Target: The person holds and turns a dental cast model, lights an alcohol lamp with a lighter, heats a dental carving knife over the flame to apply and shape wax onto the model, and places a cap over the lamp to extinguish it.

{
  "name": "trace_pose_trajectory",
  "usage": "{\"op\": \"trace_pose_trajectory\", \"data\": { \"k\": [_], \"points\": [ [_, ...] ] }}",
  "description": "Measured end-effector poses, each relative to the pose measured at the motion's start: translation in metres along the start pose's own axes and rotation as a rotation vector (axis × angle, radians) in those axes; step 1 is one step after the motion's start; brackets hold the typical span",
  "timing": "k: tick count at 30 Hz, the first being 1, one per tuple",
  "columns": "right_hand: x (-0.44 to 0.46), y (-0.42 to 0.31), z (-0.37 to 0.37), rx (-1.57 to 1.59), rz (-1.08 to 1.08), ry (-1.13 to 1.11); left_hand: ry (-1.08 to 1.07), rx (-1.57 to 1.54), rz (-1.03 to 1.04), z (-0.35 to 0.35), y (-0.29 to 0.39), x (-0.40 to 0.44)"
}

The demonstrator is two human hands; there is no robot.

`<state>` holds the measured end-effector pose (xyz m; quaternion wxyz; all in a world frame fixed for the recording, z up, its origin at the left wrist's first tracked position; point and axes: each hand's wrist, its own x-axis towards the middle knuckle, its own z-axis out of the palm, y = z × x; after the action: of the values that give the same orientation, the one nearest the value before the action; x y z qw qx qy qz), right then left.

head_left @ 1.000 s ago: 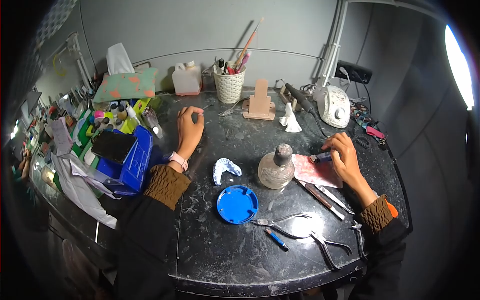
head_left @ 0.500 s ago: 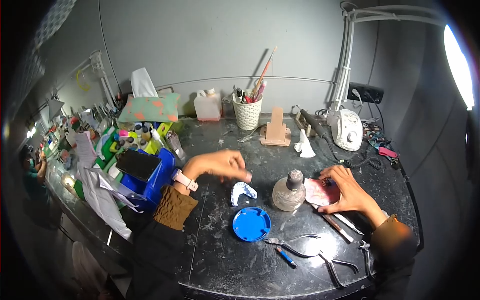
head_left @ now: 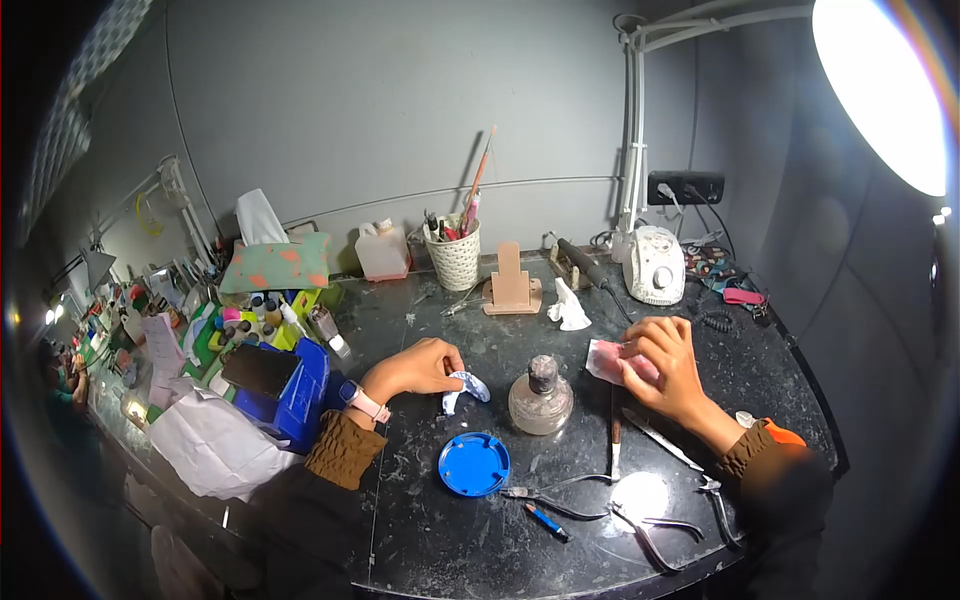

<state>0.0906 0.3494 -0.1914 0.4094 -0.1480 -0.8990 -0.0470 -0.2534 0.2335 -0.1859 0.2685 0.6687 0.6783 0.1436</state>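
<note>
My left hand (head_left: 415, 368) pinches the upper side of a bluish-white, horseshoe-shaped dental cast (head_left: 470, 390) on the dark bench. To the right, my right hand (head_left: 662, 372) grips a flat pink sheet with a pale edge (head_left: 606, 360), its fingers curled over the front. Between the hands stands a round glass spirit burner (head_left: 541, 405) with a dark cap. A shallow blue round lid (head_left: 474, 475) lies below the cast. Just under my right hand, a wooden-handled tool (head_left: 615, 432) and a long metal blade (head_left: 662, 440) rest on the bench.
Several pliers (head_left: 575, 500) and a short blue pencil (head_left: 547, 522) lie near the front edge. A pen basket (head_left: 455, 262), a phone stand (head_left: 512, 285) and a white drill control unit (head_left: 655, 268) line the back. At left is a blue bin (head_left: 295, 405); a lit lamp (head_left: 880, 90) hangs upper right.
My left hand has come down onto the dental cast, which it now grips. My right hand has lifted the pink sheet off the tools beside the burner. The camera view has shifted.
</note>
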Motion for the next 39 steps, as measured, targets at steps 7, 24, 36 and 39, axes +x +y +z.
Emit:
{"op": "trace_pose_trajectory", "data": {
  "k": [7,24,36,39],
  "points": [
    [0.003,-0.016,-0.009,0.101,0.012,0.082,0.436,-0.396,0.167,-0.019,0.022,-0.008],
    [0.014,-0.081,-0.044,0.476,-0.065,0.205,0.211,-0.963,0.276,0.029,0.169,-0.071],
    [0.02,-0.073,-0.05,0.447,-0.005,0.438,0.32,-0.984,0.468,0.035,0.18,-0.072],
    [0.017,-0.072,-0.049,0.469,0.029,0.447,0.323,-0.971,0.451,0.034,0.179,-0.072]
  ]
}}
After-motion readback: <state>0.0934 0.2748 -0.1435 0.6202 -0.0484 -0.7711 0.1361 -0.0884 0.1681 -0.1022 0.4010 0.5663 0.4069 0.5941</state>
